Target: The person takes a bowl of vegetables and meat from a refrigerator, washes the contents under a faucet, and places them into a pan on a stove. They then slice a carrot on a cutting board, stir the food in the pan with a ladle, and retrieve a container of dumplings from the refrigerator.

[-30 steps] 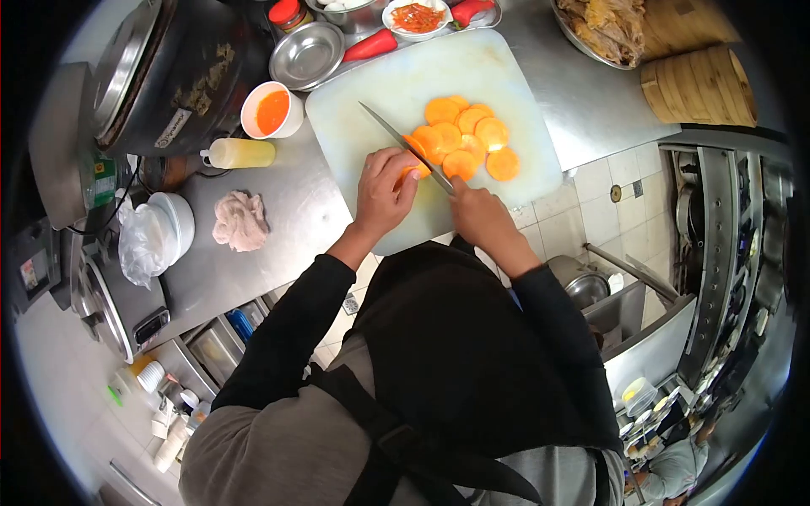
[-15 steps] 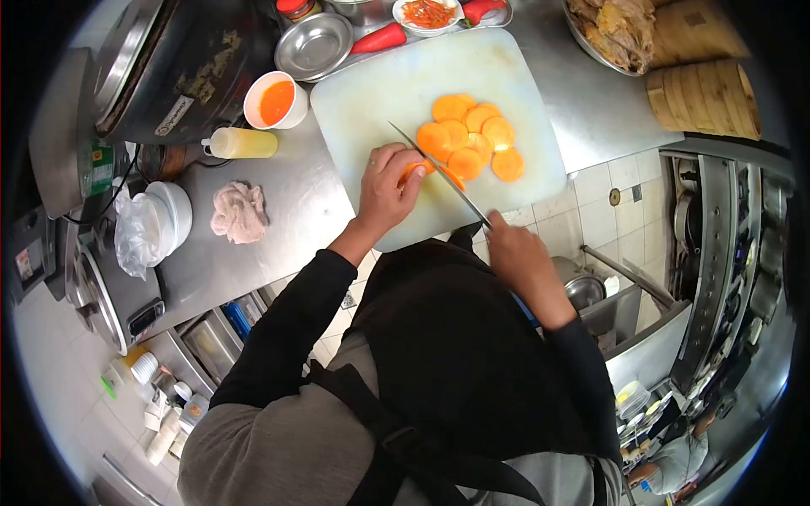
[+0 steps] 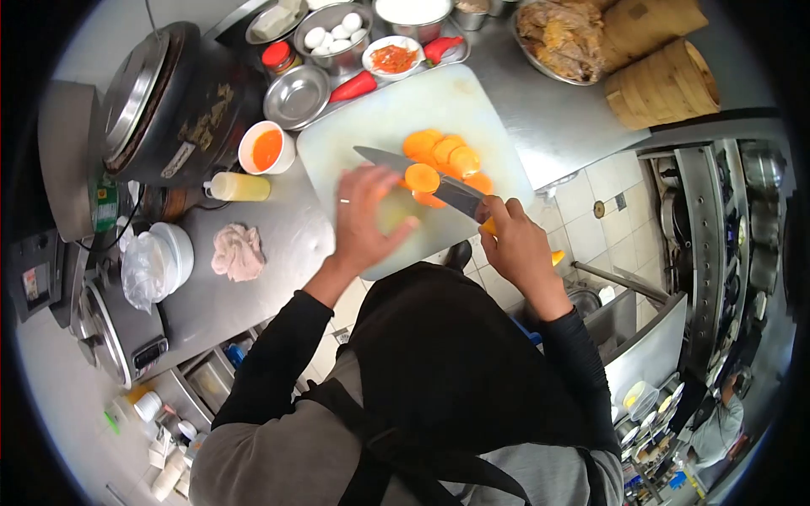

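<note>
My right hand (image 3: 516, 250) is closed round the yellow handle of a kitchen knife (image 3: 464, 199), whose broad blade lies tilted over the board, pointing left. One round orange carrot slice (image 3: 422, 177) rests on the flat of the blade. Behind the blade, overlapping carrot slices (image 3: 445, 150) sit on the white cutting board (image 3: 337, 139), and another shows at its near edge. My left hand (image 3: 364, 211) hovers left of the knife over the board, thumb and fingers apart, nothing in it. Its fingertips are blurred by motion.
Along the back stand a bowl of eggs (image 3: 336, 59), a dish of shredded red pepper (image 3: 393, 78) and a red chili (image 3: 354, 87). Left are a cup of orange sauce (image 3: 278, 154), a squeeze bottle (image 3: 240, 187) and a cloth (image 3: 238, 251). A person (image 3: 717, 430) is far right.
My left hand has let go of the carrot piece and opened, moving left. The knife has turned flatter, with a slice on its blade. The head view has shifted, showing more of the back.
</note>
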Available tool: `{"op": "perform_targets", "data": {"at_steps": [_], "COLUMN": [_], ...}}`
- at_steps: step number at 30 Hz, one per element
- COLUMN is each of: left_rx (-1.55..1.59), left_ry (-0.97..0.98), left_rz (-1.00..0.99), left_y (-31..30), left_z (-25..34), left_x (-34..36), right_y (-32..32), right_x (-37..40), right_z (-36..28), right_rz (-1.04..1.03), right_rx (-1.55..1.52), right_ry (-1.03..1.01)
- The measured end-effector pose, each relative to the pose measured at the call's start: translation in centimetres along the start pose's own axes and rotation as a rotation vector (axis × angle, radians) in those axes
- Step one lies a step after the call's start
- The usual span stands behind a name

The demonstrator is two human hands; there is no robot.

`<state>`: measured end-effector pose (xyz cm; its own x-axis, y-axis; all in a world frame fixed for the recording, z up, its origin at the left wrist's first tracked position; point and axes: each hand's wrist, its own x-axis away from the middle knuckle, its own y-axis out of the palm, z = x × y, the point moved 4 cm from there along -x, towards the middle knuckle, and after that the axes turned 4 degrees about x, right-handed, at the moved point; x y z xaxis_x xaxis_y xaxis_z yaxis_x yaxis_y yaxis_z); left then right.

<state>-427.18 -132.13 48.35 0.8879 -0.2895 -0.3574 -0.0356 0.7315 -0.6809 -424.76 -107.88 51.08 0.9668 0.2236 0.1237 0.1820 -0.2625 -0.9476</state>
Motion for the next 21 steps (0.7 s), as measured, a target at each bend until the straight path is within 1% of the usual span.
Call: {"op": "perform_targets", "data": {"at_steps": [1,2,3,5,6,7,8,9,11,12,13,14,15,17,18,19,20,21], "left_rx": [-0.058,-0.122,-0.124,-0.178,-0.183,-0.154,-0.124,-0.124,-0.131,-0.130,-0.165,-0.199,-0.204,-0.157,-0.162,-0.115,-0.046,0.077], "left_ry": [0.095,0.187,0.197,0.211,0.219,0.169,0.113,0.114,0.053,0.064,-0.055,-0.172,-0.155,-0.325,-0.291,-0.223,-0.137,-0.148], "left_rz": [-0.142,-0.277,-0.265,-0.377,-0.370,-0.360,-0.351,-0.342,-0.190,-0.188,-0.104,-0.020,-0.020,-0.280,-0.288,-0.188,-0.105,-0.027], "left_y": [1.0,2.4,3.5,6.3,6.8,7.2,7.2,6.9,5.0,4.2,3.0,1.9,1.6,2.5,2.3,2.0,1.9,1.8], "left_z": [2.5,4.6,5.0,4.5,3.7,2.7,2.0,1.5,0.3,-0.2,-1.2,-2.3,-3.3,-6.6,-7.0,-6.9,-6.3,-6.5], "left_x": [-0.7,-1.4,-1.8,-1.8,-1.9,-2.0,-2.1,-2.1,-1.3,-0.7,-0.1,0.6,1.5,3.4,3.7,3.8,3.7,3.8], "right_y": [-0.6,-1.3,-2.0,-3.6,-5.0,-6.3,-7.8,-8.8,-9.5,-9.4,-9.2,-8.3,-6.9,-4.0,-2.5,-1.0,1.3,2.9], "right_x": [0.4,0.8,1.3,3.0,4.1,5.4,6.5,7.3,7.6,6.7,5.6,4.0,2.1,-2.4,-4.8,-7.3,-9.7,-11.8], "right_z": [0.0,0.1,0.3,1.5,2.2,3.5,4.3,5.6,7.6,8.4,9.0,9.6,10.2,10.4,10.2,9.9,10.0,9.7], "right_rz": [0.056,0.068,0.063,0.081,0.043,0.036,0.021,0.015,0.011,0.059,0.114,0.124,0.133,0.225,0.263,0.289,0.369,0.339], "right_rx": [0.033,0.042,0.069,0.122,0.170,0.164,0.137,0.084,0.032,0.013,-0.005,-0.037,-0.072,-0.135,-0.200,-0.241,-0.303,-0.262], "right_ry": [0.002,0.003,0.023,0.025,0.097,0.142,0.202,0.223,0.251,0.200,0.149,0.090,0.030,-0.111,-0.195,-0.294,-0.404,-0.420]}}
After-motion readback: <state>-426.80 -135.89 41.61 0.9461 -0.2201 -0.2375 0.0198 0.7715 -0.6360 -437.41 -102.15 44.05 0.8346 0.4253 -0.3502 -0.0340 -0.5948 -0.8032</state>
